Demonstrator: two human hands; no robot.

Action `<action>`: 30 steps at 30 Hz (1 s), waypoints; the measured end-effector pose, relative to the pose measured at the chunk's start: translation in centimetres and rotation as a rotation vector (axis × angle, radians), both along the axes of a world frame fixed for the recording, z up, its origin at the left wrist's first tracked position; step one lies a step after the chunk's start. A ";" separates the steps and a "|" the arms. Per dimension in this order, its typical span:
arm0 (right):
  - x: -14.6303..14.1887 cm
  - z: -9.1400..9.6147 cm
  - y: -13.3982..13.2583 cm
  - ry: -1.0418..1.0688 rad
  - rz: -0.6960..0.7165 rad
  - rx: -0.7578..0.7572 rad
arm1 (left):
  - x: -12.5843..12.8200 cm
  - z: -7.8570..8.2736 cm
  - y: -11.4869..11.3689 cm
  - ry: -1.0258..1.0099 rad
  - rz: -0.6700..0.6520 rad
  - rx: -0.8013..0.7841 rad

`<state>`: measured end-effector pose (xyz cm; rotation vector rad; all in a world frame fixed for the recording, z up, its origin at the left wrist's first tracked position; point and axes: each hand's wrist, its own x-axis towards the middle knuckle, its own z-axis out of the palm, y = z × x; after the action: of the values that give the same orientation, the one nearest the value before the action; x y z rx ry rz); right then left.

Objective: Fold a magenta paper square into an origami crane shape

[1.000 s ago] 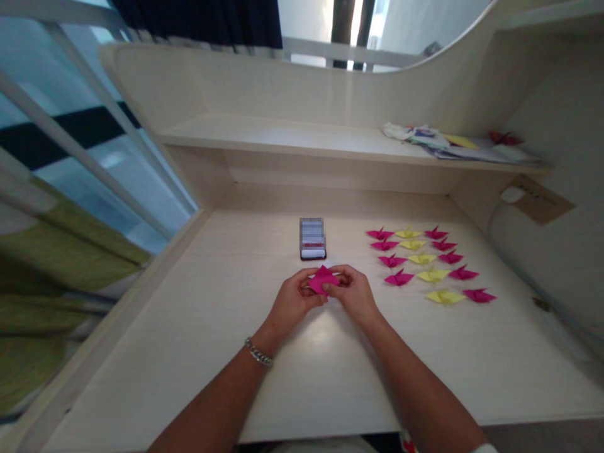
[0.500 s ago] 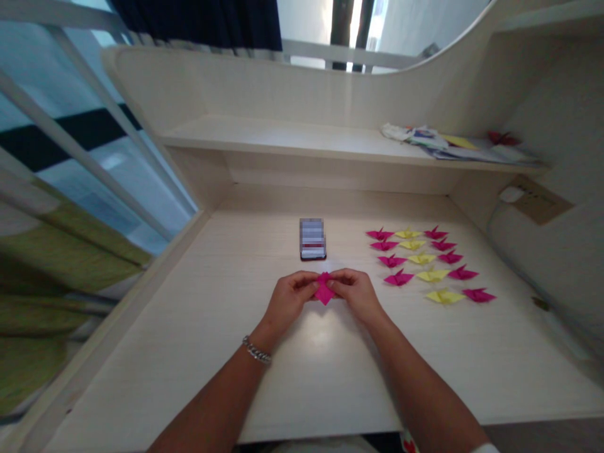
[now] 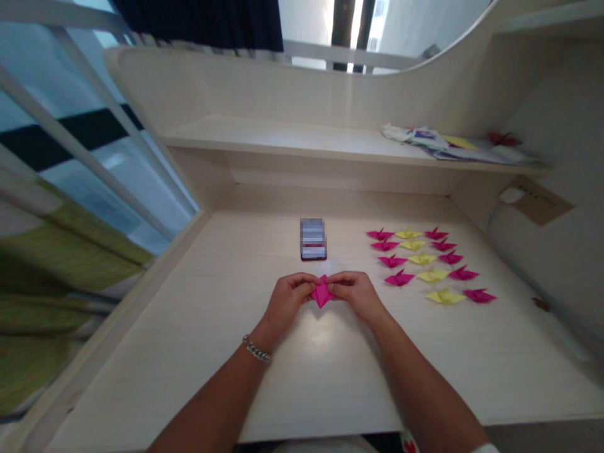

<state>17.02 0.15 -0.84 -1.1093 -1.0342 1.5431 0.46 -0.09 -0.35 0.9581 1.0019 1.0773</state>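
Hands (image 3: 293,302) pinching pink folded paper (image 3: 322,292) between them, phone (image 3: 313,239) just beyond, paper cranes (image 3: 422,259) to the right.

A shelf (image 3: 283,139) backs the pale desk (image 3: 189,365); dark cloth (image 3: 202,25) hangs above, bars (image 3: 90,170) slant at left, an outlet (image 3: 542,204) sits on the right wall (image 3: 561,132), and light glares off the desk.

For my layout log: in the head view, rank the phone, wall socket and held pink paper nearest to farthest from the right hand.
1. Pink paper: pinched between left hand and right hand.
2. Phone: on the desk, beyond both hands.
3. Wall socket: far right.
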 end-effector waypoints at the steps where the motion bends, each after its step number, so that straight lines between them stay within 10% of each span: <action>1: 0.0 -0.1 0.0 0.000 -0.003 0.004 | 0.0 0.0 0.0 0.005 -0.001 0.003; 30: -0.6 -1.4 0.5 -0.180 -0.032 0.157 | 0.2 -0.8 0.1 0.422 -0.032 0.230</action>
<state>16.42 0.64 -2.21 -1.1637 -1.2310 1.3304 0.70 -0.02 -1.19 1.4244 1.2140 0.9981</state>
